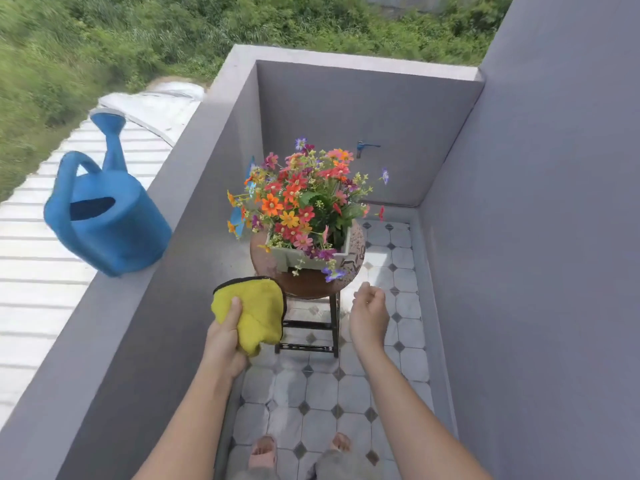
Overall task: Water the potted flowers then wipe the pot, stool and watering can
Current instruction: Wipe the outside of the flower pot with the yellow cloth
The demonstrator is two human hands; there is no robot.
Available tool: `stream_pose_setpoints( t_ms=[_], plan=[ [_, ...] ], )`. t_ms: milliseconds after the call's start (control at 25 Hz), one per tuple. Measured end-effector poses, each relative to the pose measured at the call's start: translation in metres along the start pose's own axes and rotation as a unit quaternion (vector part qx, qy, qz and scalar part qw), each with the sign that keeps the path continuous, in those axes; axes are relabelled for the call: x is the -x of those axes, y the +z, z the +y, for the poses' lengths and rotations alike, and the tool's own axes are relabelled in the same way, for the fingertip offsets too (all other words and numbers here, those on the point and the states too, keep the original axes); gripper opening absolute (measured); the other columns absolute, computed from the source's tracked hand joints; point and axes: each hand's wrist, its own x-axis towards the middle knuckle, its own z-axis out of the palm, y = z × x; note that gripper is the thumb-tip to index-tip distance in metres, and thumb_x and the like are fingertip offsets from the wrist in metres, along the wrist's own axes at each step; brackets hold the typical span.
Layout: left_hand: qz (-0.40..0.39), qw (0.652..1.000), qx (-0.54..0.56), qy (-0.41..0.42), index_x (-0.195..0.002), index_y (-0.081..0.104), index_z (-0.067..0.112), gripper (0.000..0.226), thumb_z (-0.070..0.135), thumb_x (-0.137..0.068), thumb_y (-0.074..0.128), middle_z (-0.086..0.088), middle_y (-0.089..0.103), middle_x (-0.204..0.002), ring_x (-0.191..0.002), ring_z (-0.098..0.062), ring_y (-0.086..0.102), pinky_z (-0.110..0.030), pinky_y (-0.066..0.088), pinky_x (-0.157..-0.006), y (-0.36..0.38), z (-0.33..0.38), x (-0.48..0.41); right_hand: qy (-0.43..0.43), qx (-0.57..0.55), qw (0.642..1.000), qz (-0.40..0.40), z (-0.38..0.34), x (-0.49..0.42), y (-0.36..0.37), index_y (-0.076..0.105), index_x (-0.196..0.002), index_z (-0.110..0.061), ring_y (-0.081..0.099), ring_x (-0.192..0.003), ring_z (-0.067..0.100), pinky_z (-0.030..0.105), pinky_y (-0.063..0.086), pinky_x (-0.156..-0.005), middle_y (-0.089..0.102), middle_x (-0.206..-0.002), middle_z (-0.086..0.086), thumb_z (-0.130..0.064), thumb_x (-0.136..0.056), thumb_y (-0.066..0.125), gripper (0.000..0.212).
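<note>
A white square pot [298, 258] full of colourful flowers [301, 199] stands on a round brown stool [308, 284] with black legs, in the narrow balcony. A blue watering can [107, 216] sits on top of the grey parapet wall at the left, spout pointing away. My left hand [225, 336] grips a yellow cloth [258, 313] just in front of the stool's near edge. My right hand [369, 311] hovers to the right of the stool, fingers loosely curled and holding nothing.
Grey walls [519, 237] close in the balcony on the left, back and right. A blue tap [365, 147] sticks out of the back wall. The floor [346, 393] is white tile with dark diamonds; my feet in sandals are at the bottom. A white corrugated roof lies beyond the parapet.
</note>
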Motion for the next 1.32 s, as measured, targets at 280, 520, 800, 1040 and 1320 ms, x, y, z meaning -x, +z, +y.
stream_pose_setpoints(
  t_ms=[280,520,800,1040,1320],
  plan=[
    [0.117,0.986,-0.001,0.119,-0.132,0.048,0.008,0.042,0.031,-0.096,0.051,-0.013,0.057,-0.129,-0.104,-0.026,0.061,-0.041,0.057,-0.077,0.008,-0.005,-0.047,-0.063,0.154,0.970,-0.175,-0.019,-0.067,0.018,0.030,-0.143,-0.006,0.047,-0.124,0.029,0.033,0.037,-0.097,0.048,-0.140,0.013,-0.043,-0.097,0.036,0.059],
    [0.077,0.974,-0.101,0.187,-0.086,0.057,0.025,0.017,0.025,-0.099,0.046,0.002,0.061,-0.083,-0.075,-0.016,0.064,-0.031,0.054,-0.065,0.042,0.000,-0.076,-0.087,0.174,0.951,-0.240,-0.023,-0.083,0.053,0.024,-0.147,-0.012,0.056,-0.107,0.030,0.037,0.046,-0.091,0.053,-0.133,0.013,-0.037,-0.096,0.039,0.059],
    [0.041,0.984,-0.086,0.152,-0.121,0.052,0.017,0.044,0.048,-0.098,0.030,0.000,0.061,-0.099,-0.083,-0.010,0.060,-0.020,0.054,-0.062,0.056,0.022,-0.085,-0.085,0.195,0.950,-0.231,-0.051,-0.085,0.062,0.030,-0.068,-0.014,0.032,-0.062,0.021,0.034,0.030,-0.058,0.032,-0.065,0.005,-0.010,-0.086,0.039,0.021],
    [0.050,0.884,-0.335,0.323,-0.105,0.055,0.006,0.072,0.064,-0.089,0.015,-0.011,0.059,-0.102,-0.102,-0.033,0.056,-0.043,0.043,-0.090,0.080,0.036,-0.124,-0.026,0.176,0.948,-0.265,-0.087,-0.120,0.075,0.044,-0.074,-0.013,0.049,-0.085,0.023,0.042,0.050,-0.093,0.046,-0.082,0.008,-0.007,-0.094,0.037,0.021],
    [0.151,0.731,-0.483,0.457,-0.102,0.062,0.003,0.055,0.050,-0.093,0.034,-0.014,0.040,-0.135,-0.110,-0.031,0.035,-0.055,0.042,-0.088,0.086,0.004,-0.131,0.001,0.086,0.952,-0.292,-0.097,-0.138,0.080,0.056,-0.105,-0.010,0.057,-0.078,0.020,0.031,0.056,-0.068,0.056,-0.096,0.013,-0.017,-0.097,0.038,0.021]
  ],
)
